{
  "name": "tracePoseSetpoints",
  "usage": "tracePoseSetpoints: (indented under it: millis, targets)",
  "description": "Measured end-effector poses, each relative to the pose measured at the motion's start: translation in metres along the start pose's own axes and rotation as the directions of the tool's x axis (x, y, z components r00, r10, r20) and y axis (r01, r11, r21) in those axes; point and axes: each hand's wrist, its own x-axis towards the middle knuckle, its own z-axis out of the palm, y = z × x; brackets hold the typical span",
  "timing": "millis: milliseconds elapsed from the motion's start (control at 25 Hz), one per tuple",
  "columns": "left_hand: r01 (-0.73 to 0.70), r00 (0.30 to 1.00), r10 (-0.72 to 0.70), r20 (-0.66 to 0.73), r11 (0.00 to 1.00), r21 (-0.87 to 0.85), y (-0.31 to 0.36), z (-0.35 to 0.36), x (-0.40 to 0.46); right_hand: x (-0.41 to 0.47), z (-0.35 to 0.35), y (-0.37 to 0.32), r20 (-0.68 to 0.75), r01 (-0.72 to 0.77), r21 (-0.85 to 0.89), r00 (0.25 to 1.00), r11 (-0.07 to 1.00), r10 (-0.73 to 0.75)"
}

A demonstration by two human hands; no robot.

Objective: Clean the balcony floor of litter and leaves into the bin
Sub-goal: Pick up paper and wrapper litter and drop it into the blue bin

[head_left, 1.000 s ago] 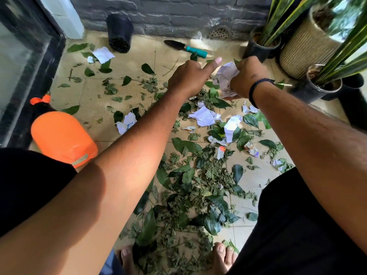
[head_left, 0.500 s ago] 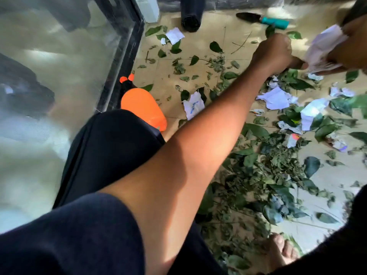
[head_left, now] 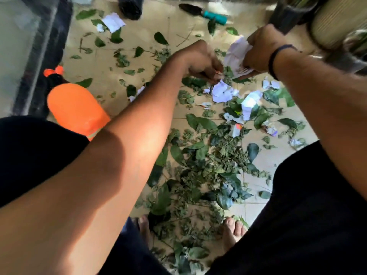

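1. The right hand (head_left: 260, 49), with a dark band (head_left: 275, 60) on its wrist, has its fingers curled round a bunch of crumpled white paper (head_left: 236, 56) and holds it above the floor, near the top right of the view.
2. The left hand (head_left: 200, 62) reaches down just left of that bunch, fingers bent toward a crumpled paper scrap (head_left: 221, 93) on the floor; blur hides whether the fingertips pinch anything, so I cannot tell its grip.
3. The tiled balcony floor (head_left: 103, 62) is strewn with litter: a dense heap of green leaves (head_left: 214, 165) lies between the person's two bare feet and the hands, and looser leaves spread to the left and toward the far wall.
4. More white paper bits lie among the leaves to the right of the heap, and a larger white sheet (head_left: 113, 21) lies at the top left near a dark pot lying on its side (head_left: 131, 5).
5. A garden trowel with a teal handle (head_left: 206, 13) lies on the floor at the far edge.
6. An orange spray bottle (head_left: 77, 110) stands at the left beside the dark door frame (head_left: 49, 46), close to the person's left knee.
7. Blurred plant pots (head_left: 333, 26) crowd the top right corner, just behind the right hand.
8. No bin can be made out in this view.
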Motion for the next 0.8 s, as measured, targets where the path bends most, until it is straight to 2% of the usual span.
tracePoseSetpoints:
  millis: [40, 120, 240, 320, 360, 400, 480, 520, 640, 720, 800]
  targets:
    - [-0.013, 0.999, 0.014, 0.034, 0.999, -0.03, -0.002, -0.004, 0.001, 0.008, 0.003, 0.004, -0.029, 0.024, 0.028, 0.999, 0.999, -0.023]
    - [-0.033, 0.998, 0.032, 0.058, 0.999, 0.016, -0.002, -0.009, 0.0, 0.015, 0.012, 0.003, -0.045, -0.007, 0.029, 0.999, 1.0, 0.008]
    - [-0.096, 0.995, 0.095, 0.014, 0.992, 0.082, -0.002, -0.011, 0.003, 0.012, 0.014, 0.001, -0.055, -0.002, -0.021, 0.998, 1.0, 0.001]
    - [-0.163, 0.987, 0.163, -0.007, 0.983, -0.086, -0.002, -0.006, 0.006, 0.009, 0.017, -0.002, -0.042, -0.028, 0.079, 0.999, 0.996, 0.031]
    - [-0.201, 0.98, 0.195, -0.049, 0.96, -0.197, -0.003, 0.0, 0.01, 0.012, 0.017, 0.0, 0.012, -0.07, 0.225, 0.998, 0.972, 0.069]
    - [-0.236, 0.97, 0.208, -0.127, 0.93, -0.282, -0.003, 0.006, 0.014, 0.012, 0.018, 0.0, 0.102, -0.136, 0.418, 0.99, 0.898, 0.102]
    - [-0.283, 0.941, 0.186, -0.282, 0.889, -0.359, -0.003, 0.018, 0.023, 0.012, 0.018, 0.0, 0.224, -0.219, 0.735, 0.972, 0.642, 0.075]
    - [-0.296, 0.929, 0.177, -0.326, 0.883, -0.365, -0.003, 0.022, 0.028, 0.012, 0.018, 0.001, 0.248, -0.235, 0.794, 0.967, 0.56, 0.055]
    - [-0.316, 0.914, 0.212, -0.347, 0.906, -0.28, -0.006, 0.027, 0.038, 0.016, 0.022, 0.009, 0.282, -0.245, 0.856, 0.959, 0.456, -0.013]
    - [-0.321, 0.919, 0.227, -0.323, 0.906, -0.275, -0.009, 0.028, 0.041, 0.02, 0.028, 0.015, 0.312, -0.265, 0.855, 0.95, 0.446, -0.032]
    - [-0.272, 0.95, 0.176, -0.257, 0.872, -0.408, -0.018, 0.032, 0.044, 0.028, 0.026, 0.021, 0.269, -0.259, 0.759, 0.96, 0.598, 0.075]
